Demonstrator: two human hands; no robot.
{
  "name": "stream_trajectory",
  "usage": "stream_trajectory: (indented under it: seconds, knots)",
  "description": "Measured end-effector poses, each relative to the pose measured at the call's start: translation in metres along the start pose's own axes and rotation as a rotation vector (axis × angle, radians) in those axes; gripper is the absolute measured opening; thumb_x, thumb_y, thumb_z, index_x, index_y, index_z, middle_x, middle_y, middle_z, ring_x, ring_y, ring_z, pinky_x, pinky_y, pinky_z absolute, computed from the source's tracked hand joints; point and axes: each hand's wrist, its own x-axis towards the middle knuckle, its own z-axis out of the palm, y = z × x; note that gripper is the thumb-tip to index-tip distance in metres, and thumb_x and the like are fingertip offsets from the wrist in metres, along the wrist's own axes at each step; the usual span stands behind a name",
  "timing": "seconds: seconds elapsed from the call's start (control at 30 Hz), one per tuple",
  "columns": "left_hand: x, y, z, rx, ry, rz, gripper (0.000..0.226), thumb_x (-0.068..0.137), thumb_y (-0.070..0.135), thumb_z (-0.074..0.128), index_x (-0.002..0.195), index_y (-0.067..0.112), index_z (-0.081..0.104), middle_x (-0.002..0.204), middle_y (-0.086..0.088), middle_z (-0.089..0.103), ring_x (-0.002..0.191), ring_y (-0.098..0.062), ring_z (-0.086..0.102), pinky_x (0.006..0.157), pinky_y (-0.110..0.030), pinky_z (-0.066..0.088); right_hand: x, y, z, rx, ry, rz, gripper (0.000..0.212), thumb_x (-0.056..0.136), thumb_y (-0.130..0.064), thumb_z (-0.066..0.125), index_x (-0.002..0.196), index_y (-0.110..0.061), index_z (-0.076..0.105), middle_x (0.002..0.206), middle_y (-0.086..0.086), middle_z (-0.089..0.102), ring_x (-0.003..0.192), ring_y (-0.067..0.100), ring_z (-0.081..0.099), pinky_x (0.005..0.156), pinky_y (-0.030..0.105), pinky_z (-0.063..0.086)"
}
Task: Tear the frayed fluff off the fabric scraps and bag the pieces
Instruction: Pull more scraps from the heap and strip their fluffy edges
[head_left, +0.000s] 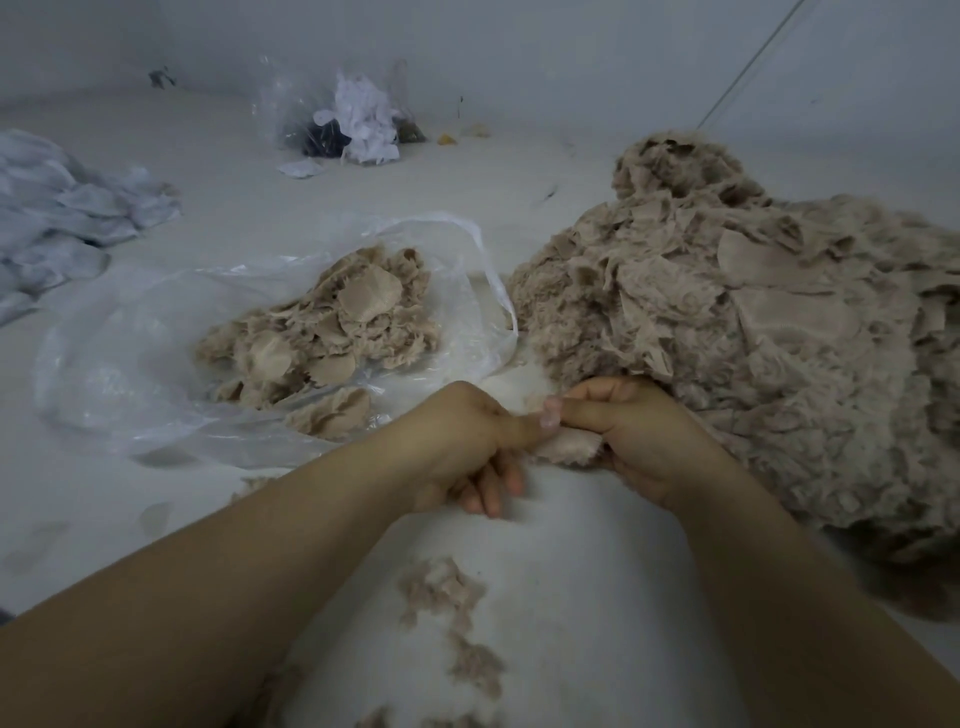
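Both my hands meet at the middle of the view on one small beige fabric scrap (569, 448). My left hand (467, 441) pinches its left end between thumb and fingers. My right hand (634, 431) grips its right end, thumb pointing left across the top. A large heap of beige fluffy scraps (753, 332) lies to the right, touching my right hand. A clear plastic bag (156, 364) lies open to the left, with a pile of trimmed beige pieces (332, 332) at its mouth. Torn fluff (447, 597) lies on the white surface below my hands.
A crumpled pale cloth (62, 218) lies at the far left. Farther back stands another clear bag (353, 114) with white and dark scraps. A thin cord (748, 67) runs up the wall at the back right. Everything rests on a white surface (571, 597).
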Motion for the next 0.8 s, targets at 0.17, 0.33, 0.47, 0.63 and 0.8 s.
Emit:
stream_trajectory:
  seconds: [0.17,0.33,0.47,0.63,0.8]
  knots:
    - [0.008,-0.008,0.0,-0.099,0.037,0.054,0.032,0.091,0.016,0.069,0.062,0.012,0.056,0.047,-0.009,0.054,0.03,-0.017,0.045,0.032,-0.017,0.028,-0.001,-0.001,0.0,0.01,0.005,-0.007,0.041,0.064,-0.032,0.074,0.086,0.002,0.07,0.079,0.018,0.068,0.073,0.026,0.06,0.068,0.032,0.051]
    - [0.005,-0.008,-0.013,-0.156,-0.008,0.005,0.026,0.087,0.014,0.07,0.064,0.01,0.058,0.044,-0.007,0.05,0.028,-0.015,0.04,0.033,-0.015,0.025,0.002,0.001,0.001,-0.007,0.039,0.009,0.025,0.082,-0.021,0.071,0.087,0.003,0.072,0.084,0.021,0.07,0.078,0.028,0.06,0.07,0.032,0.052]
    - [0.006,-0.001,-0.013,-0.154,-0.031,-0.015,0.026,0.091,0.013,0.065,0.066,0.009,0.058,0.044,-0.007,0.048,0.028,-0.015,0.04,0.032,-0.014,0.025,0.004,0.002,0.0,0.007,0.052,0.014,0.029,0.088,-0.022,0.068,0.088,0.006,0.07,0.085,0.021,0.067,0.077,0.027,0.057,0.072,0.033,0.05]
    - [0.023,0.011,-0.032,-0.592,0.431,0.136,0.021,0.101,0.007,0.044,0.083,0.005,0.057,0.051,-0.002,0.052,0.033,-0.01,0.048,0.033,-0.017,0.036,0.007,0.004,0.0,-0.03,0.11,0.025,0.028,0.095,-0.024,0.061,0.071,-0.01,0.062,0.039,-0.013,0.05,0.045,-0.004,0.052,0.044,0.015,0.042]
    - [0.03,0.016,-0.015,-0.605,0.493,0.243,0.005,0.096,-0.001,0.054,0.1,0.001,0.056,0.081,-0.016,0.061,0.044,-0.018,0.061,0.043,-0.027,0.051,0.005,0.001,0.004,-0.056,0.113,0.038,0.036,0.098,-0.031,0.056,0.07,-0.009,0.061,0.036,-0.014,0.039,0.035,-0.002,0.044,0.043,0.016,0.04]
